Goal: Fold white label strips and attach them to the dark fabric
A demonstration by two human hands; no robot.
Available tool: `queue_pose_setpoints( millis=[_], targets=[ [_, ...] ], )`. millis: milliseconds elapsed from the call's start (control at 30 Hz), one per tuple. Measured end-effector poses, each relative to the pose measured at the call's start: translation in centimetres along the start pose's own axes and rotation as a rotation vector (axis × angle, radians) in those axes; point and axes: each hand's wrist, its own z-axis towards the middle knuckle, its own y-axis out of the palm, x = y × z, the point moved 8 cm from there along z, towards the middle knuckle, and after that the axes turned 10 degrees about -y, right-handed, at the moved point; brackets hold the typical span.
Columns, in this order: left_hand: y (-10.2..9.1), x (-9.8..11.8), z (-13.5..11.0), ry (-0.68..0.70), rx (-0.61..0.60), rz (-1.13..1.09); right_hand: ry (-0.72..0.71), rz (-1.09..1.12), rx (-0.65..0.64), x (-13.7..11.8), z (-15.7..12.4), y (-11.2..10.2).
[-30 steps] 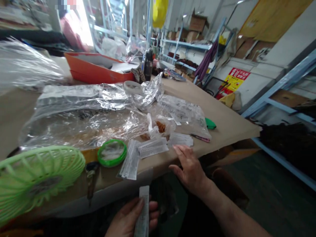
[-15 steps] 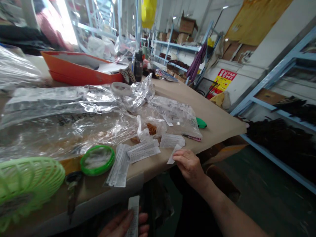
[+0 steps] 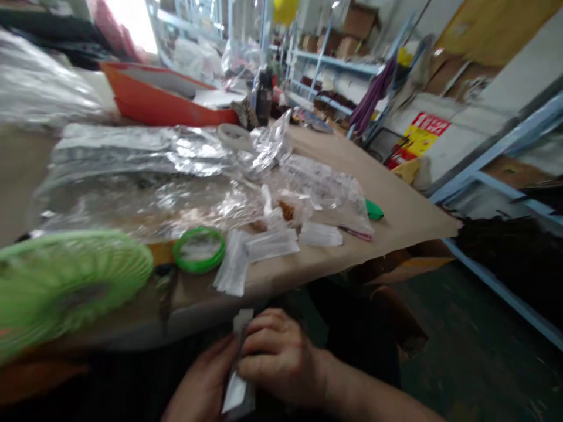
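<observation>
Below the table's front edge, both my hands meet on a narrow white paper label (image 3: 237,387). My left hand (image 3: 200,387) holds it from below with fingers curled. My right hand (image 3: 277,357) is closed over its upper part, fingers pinched on the strip. More white labels (image 3: 272,245) lie in small piles on the brown table (image 3: 396,205) just above my hands, next to a green ring of tape (image 3: 199,250). The picture is smeared by motion.
Crumpled clear plastic bags (image 3: 149,176) cover the middle of the table. A green fan cage (image 3: 65,281) sits at the front left, an orange tray (image 3: 162,99) at the back. Blue metal shelves (image 3: 501,176) stand to the right. A person in pink (image 3: 109,23) is far back.
My right hand has left the table edge, where it picked up a white label, and come down to my left hand. The view has swung slightly.
</observation>
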Motion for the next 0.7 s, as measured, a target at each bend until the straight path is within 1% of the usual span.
queue_pose_setpoints(
  millis=[33,100,133,200,267,400,500,600,633,700],
  targets=[
    [-0.2,-0.4,-0.5,0.020,0.020,-0.039,0.013,0.036,-0.032,-0.2,-0.1,-0.1],
    [0.3,-1.3,-1.1,0.034,-0.021,-0.155,0.020,0.105,-0.077,-0.5,-0.3,0.0],
    [0.3,-1.5,-1.2,0.048,-0.019,-0.212,0.017,0.131,-0.076,-0.6,-0.3,0.0],
    [0.2,-1.6,-1.3,0.059,-0.006,-0.264,0.033,0.150,-0.116,-0.9,-0.4,0.4],
    [0.1,-1.5,-1.4,0.062,0.000,-0.275,0.039,0.147,-0.142,-1.2,-0.3,0.6],
    [-0.1,-1.3,-1.5,0.070,-0.005,-0.270,0.032,0.124,-0.153,-1.5,0.0,0.6],
    [-0.1,-1.2,-1.5,0.083,-0.040,-0.292,0.022,0.122,-0.172,-1.4,0.0,0.9],
    [0.2,-1.4,-1.5,0.067,-0.081,-0.267,0.021,0.138,-0.189,-1.6,0.1,1.0],
    [0.2,-1.4,-1.6,0.061,-0.086,-0.253,0.020,0.153,-0.183,-1.7,0.2,0.9],
    [0.1,-1.2,-1.8,0.063,-0.081,-0.233,0.046,0.216,-0.127,-1.7,0.3,0.3]
  ],
)
